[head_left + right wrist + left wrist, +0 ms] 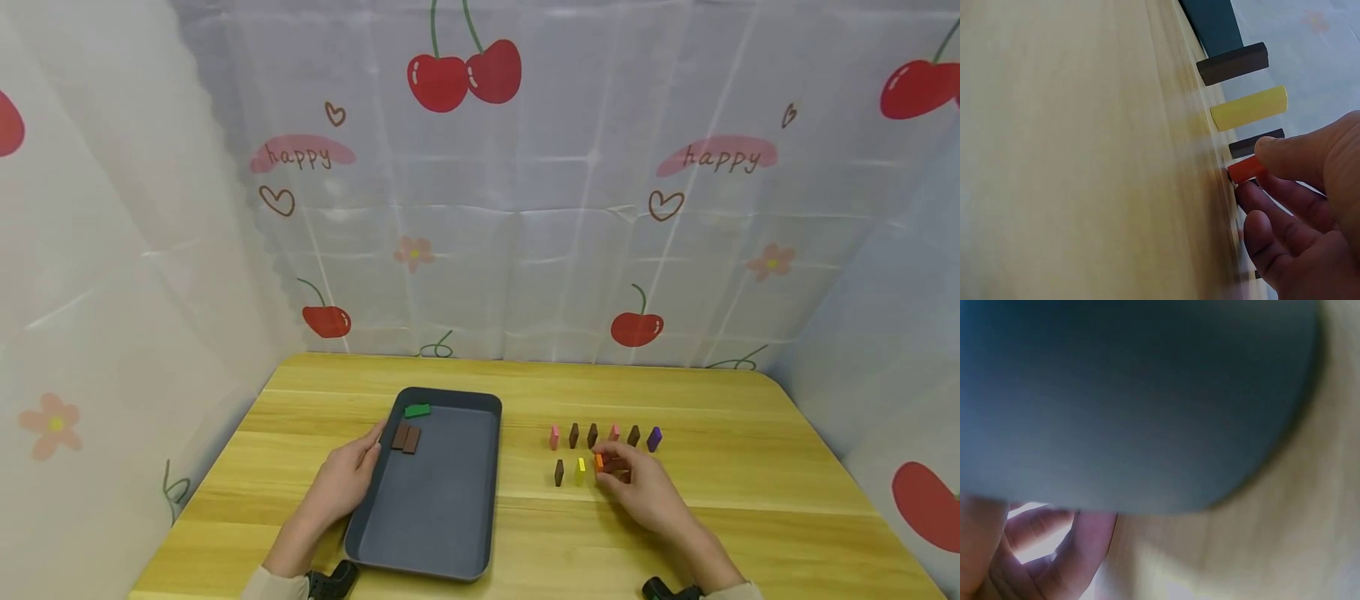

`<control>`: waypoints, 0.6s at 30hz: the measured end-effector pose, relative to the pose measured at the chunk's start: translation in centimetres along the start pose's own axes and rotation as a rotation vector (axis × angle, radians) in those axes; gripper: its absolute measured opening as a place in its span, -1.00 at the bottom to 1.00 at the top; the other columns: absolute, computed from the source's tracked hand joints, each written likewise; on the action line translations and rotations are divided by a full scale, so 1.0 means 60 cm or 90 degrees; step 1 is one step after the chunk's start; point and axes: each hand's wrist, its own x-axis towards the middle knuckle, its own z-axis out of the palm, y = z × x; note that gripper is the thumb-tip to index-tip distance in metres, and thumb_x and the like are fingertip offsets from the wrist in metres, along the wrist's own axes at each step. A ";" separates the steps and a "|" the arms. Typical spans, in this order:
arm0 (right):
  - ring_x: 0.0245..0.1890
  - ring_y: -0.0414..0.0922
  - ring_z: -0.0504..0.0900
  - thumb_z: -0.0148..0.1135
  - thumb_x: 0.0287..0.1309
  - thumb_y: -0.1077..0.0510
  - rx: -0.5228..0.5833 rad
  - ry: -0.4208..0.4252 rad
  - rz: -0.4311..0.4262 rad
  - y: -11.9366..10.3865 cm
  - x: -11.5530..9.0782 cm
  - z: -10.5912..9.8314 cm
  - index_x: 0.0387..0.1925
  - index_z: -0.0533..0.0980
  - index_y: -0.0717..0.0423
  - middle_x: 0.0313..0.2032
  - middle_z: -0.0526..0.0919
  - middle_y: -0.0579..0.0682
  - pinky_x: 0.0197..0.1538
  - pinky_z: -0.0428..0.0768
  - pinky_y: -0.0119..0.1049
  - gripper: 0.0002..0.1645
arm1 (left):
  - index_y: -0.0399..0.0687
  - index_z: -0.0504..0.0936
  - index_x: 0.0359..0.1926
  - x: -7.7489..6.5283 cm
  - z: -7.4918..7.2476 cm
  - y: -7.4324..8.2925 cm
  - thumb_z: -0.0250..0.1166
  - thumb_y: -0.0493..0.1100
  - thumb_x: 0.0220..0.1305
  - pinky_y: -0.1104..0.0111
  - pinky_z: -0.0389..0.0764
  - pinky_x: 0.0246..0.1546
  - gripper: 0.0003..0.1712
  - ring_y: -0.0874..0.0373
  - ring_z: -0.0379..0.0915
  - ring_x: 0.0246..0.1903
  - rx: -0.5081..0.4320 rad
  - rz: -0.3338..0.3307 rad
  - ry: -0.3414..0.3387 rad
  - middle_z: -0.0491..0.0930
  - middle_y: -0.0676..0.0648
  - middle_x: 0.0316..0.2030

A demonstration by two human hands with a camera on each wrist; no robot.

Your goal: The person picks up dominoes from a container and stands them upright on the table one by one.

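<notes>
With my left hand (347, 475) I grip the left edge of a dark grey tray (427, 517); in the left wrist view its wall (1147, 425) fills most of the picture, with fingers (1088, 550) curled by its edge. Inside the tray lie a green domino-like block (417, 410) and two brown blocks (411, 440). My right hand (637, 487) pinches an orange block (1246, 169) between thumb and fingers, and this block stands upright at the tabletop. Left of it stand a yellow block (581, 472) and a dark brown block (558, 472).
Behind the right hand runs a row of upright blocks: pink (554, 437), dark brown (573, 435), and a purple one (655, 439) at its right end. The wooden table (555, 533) meets a cherry-printed curtain (510, 283) at the back, with more curtain at both sides.
</notes>
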 end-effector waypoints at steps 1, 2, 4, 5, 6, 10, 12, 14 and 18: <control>-0.05 -0.09 0.70 0.41 0.22 0.34 0.000 0.000 0.000 -0.001 -0.001 0.000 0.14 0.61 0.11 -0.04 0.72 0.01 -0.07 0.66 -0.34 -0.56 | 0.06 0.24 0.59 0.001 0.000 0.000 0.00 -0.12 0.65 0.35 0.32 -0.53 -0.42 0.22 0.06 -0.71 0.001 0.000 -0.001 0.41 0.00 -0.57; -0.05 -0.09 0.70 0.41 0.22 0.34 -0.001 0.000 0.001 -0.001 -0.001 0.000 0.13 0.61 0.11 -0.05 0.72 0.00 -0.07 0.66 -0.35 -0.56 | 0.07 0.24 0.59 0.001 0.000 0.000 0.00 -0.12 0.65 0.35 0.30 -0.56 -0.42 0.22 0.04 -0.72 0.001 -0.002 -0.002 0.39 0.00 -0.60; -0.05 -0.10 0.70 0.42 0.21 0.34 -0.002 0.001 0.003 -0.002 -0.001 0.000 0.13 0.61 0.11 -0.06 0.73 0.00 -0.07 0.66 -0.35 -0.56 | 0.07 0.24 0.59 0.002 0.001 0.000 0.00 -0.12 0.65 0.36 0.30 -0.57 -0.42 0.24 0.03 -0.73 0.003 -0.003 -0.002 0.36 0.00 -0.65; -0.05 -0.10 0.70 0.42 0.21 0.34 -0.002 0.001 0.004 -0.003 -0.002 0.000 0.13 0.61 0.11 -0.07 0.73 -0.01 -0.07 0.66 -0.35 -0.55 | 0.08 0.24 0.59 0.002 0.001 0.000 0.00 -0.11 0.65 0.36 0.30 -0.57 -0.42 0.24 0.03 -0.73 0.003 -0.005 -0.003 0.35 0.01 -0.67; -0.05 -0.10 0.70 0.42 0.21 0.34 -0.002 0.001 0.006 -0.003 -0.002 0.000 0.13 0.61 0.11 -0.07 0.73 -0.01 -0.06 0.66 -0.35 -0.55 | 0.08 0.24 0.59 0.002 0.001 0.000 0.00 -0.11 0.65 0.36 0.30 -0.58 -0.42 0.24 0.03 -0.74 0.003 -0.006 -0.004 0.34 0.01 -0.68; -0.04 -0.09 0.71 0.42 0.20 0.35 -0.003 0.001 0.009 -0.004 -0.002 0.000 0.13 0.61 0.11 -0.06 0.74 0.00 -0.06 0.66 -0.34 -0.55 | 0.07 0.24 0.59 0.001 0.000 0.001 0.00 -0.12 0.65 0.35 0.31 -0.54 -0.42 0.21 0.06 -0.71 0.002 -0.002 -0.002 0.37 0.00 -0.63; -0.04 -0.09 0.71 0.42 0.20 0.36 -0.003 0.000 0.011 -0.003 -0.002 0.000 0.14 0.61 0.11 -0.05 0.73 0.01 -0.06 0.66 -0.34 -0.55 | 0.06 0.24 0.59 0.001 0.000 0.001 0.00 -0.12 0.65 0.34 0.32 -0.53 -0.42 0.20 0.08 -0.69 0.003 -0.001 -0.001 0.40 0.00 -0.59; -0.04 -0.08 0.71 0.42 0.20 0.36 -0.004 0.001 0.012 -0.001 -0.001 0.000 0.14 0.61 0.11 -0.05 0.74 0.01 -0.06 0.66 -0.35 -0.54 | 0.06 0.24 0.59 0.001 -0.001 0.001 0.00 -0.12 0.65 0.33 0.31 -0.51 -0.42 0.19 0.09 -0.68 0.006 0.001 0.000 0.41 0.00 -0.55; -0.03 -0.07 0.71 0.42 0.18 0.38 -0.004 0.000 0.014 0.001 0.002 0.001 0.14 0.61 0.11 -0.05 0.74 0.02 -0.06 0.66 -0.37 -0.53 | 0.07 0.23 0.60 0.001 -0.001 0.000 0.00 -0.12 0.65 0.33 0.31 -0.52 -0.42 0.19 0.09 -0.69 0.011 -0.001 -0.002 0.40 0.00 -0.58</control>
